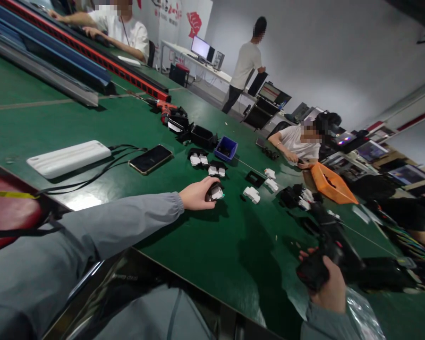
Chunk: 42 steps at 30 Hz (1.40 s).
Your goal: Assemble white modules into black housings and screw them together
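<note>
My left hand (199, 193) reaches out over the green table, fingers closed round a small black-and-white plastic part (216, 192). Just beyond it lie two similar black-and-white parts (216, 169). Loose white pieces (251, 194) and a black frame (255, 178) are to its right. At the lower right, my right hand (328, 283) grips a black power drill (317, 267), somewhat blurred, its head pointing away from me. More black and white parts (297, 197) lie beyond the drill.
A white power bank (69, 159) is cabled near a phone (150, 159) on the left. Farther back are a blue bin (226, 148), a black bin (202, 136) and a red drill (167, 109). An orange bin (333, 184) stands near a seated co-worker (297, 141).
</note>
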Available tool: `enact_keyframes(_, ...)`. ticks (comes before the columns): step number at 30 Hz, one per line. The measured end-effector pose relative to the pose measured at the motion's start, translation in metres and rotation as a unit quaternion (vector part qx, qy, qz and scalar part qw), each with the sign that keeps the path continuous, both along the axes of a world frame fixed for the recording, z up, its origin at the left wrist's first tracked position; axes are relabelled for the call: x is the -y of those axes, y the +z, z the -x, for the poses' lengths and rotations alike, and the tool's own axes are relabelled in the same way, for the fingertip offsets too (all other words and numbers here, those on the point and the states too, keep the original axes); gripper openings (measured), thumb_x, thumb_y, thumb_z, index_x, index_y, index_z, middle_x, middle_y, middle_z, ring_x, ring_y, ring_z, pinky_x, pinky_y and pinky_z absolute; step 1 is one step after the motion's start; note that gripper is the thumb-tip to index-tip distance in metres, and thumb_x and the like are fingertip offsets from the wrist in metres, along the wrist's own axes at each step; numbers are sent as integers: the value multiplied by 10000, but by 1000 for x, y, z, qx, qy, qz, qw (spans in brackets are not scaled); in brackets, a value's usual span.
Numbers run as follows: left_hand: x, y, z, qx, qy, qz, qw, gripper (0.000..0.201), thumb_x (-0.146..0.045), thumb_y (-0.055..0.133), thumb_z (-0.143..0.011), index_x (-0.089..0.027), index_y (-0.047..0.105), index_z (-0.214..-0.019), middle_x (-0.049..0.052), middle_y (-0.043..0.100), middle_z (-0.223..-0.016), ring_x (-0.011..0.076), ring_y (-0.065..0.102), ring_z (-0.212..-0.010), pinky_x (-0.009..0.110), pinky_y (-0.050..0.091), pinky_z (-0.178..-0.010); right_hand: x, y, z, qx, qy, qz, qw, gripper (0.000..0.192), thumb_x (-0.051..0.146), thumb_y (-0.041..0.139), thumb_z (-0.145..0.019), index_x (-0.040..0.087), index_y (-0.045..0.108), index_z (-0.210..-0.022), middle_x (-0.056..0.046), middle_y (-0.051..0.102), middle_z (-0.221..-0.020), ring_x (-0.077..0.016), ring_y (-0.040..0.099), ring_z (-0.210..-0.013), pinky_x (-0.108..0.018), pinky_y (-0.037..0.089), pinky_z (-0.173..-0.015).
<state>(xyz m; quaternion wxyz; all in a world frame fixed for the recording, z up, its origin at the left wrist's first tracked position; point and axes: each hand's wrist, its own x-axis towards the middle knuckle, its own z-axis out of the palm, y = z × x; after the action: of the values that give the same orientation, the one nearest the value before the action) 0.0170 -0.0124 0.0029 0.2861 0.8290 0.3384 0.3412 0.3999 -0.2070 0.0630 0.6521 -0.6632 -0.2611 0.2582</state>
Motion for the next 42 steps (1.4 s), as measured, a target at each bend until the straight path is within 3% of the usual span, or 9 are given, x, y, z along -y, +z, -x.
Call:
enact_keyframes(2,-2,-2,-1,40,-8,26,999,725,-322,677,-739,-196,367,-1381,120,559,-1260,247,639,-1005,386,520,-880,-9,17,14,8,27,-82,996,411,333,670,-646,240,632,-1044,-42,670,-1073,-205,678,-833,-355,591,-722)
enact_keyframes(4,-5,-3,-2,80,-4,47,996,705,-291,669,-745,-180,362,-1370,108,577,-1191,235,624,-1005,394,512,-903,-17,35,26,-11,86,-116,989,446,380,634,-702,295,631,-1139,-33,639,-1194,-181,654,-816,-357,572,-726)
enact_keyframes(7,-10,-1,-3,141,6,100,985,669,-264,660,-750,-185,349,-1337,55,576,-1024,184,620,-840,359,541,-768,-27,46,41,-36,187,-113,975,408,416,665,-695,289,657,-1083,-53,667,-1074,-152,576,-624,-340,515,-577)
enact_keyframes(12,-15,2,-4,218,43,185,957,632,-237,675,-740,-204,338,-1273,-21,532,-840,110,581,-626,277,523,-587,-39,9,72,-105,388,-17,915,398,520,586,-798,214,662,-1040,-103,676,-945,-114,426,-455,-297,355,-426)
enact_keyframes(15,-18,0,-4,233,61,186,953,619,-231,672,-736,-214,348,-1263,-25,534,-835,108,582,-619,280,533,-589,-47,-22,86,-166,445,11,880,410,537,539,-824,191,666,-1004,-106,662,-939,-99,367,-446,-293,336,-435)
enact_keyframes(22,-22,-2,-4,162,84,116,976,581,-254,666,-757,-206,393,-1267,33,552,-1004,181,606,-882,345,542,-789,-63,-55,84,-282,461,40,840,366,502,484,-842,190,670,-801,-29,517,-708,-93,191,-460,-270,261,-435)
enact_keyframes(27,-22,-4,-5,134,73,96,984,595,-294,679,-769,-205,393,-1283,37,538,-1051,191,584,-936,361,518,-863,-63,-54,83,-321,467,64,822,383,482,491,-835,172,716,-820,-25,483,-659,-104,206,-484,-279,265,-471)
enact_keyframes(32,-26,-9,-6,121,89,88,985,605,-296,703,-745,-199,408,-1264,43,539,-1075,195,583,-950,372,507,-889,-63,-54,84,-342,462,72,815,373,470,531,-815,153,727,-826,-54,549,-754,-93,235,-488,-285,277,-485)
enact_keyframes(42,-24,-6,-7,116,104,93,983,578,-256,696,-746,-201,417,-1250,40,534,-1053,188,568,-923,380,493,-870,-63,-55,84,-411,448,66,792,345,401,571,-831,100,740,-848,-38,532,-696,-90,279,-504,-260,301,-506)
